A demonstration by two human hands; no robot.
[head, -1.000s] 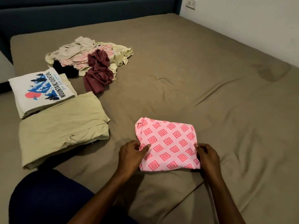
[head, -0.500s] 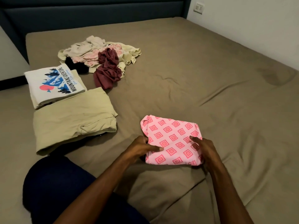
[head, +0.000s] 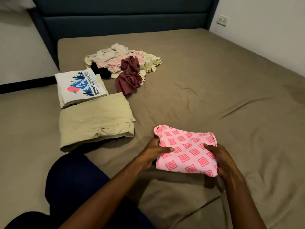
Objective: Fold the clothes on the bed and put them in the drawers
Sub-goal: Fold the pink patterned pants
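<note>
Lifted pink garment [head: 186,150], seemingly tilted, long axis sideways

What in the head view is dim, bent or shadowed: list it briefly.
Head view: light is dim and warm, no glare. The wide lens bows the headboard and the bed edges. Soft shadows lie under the pink patterned garment, held by the left hand and right hand. The print on the white T-shirt stays readable.

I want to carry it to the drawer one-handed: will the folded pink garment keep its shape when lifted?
Probably not. The pink garment looks thin and soft, sagging at its edges, so it is likely floppy and light. The left hand and right hand both grip it; with one, the folds may well slip open.
</note>
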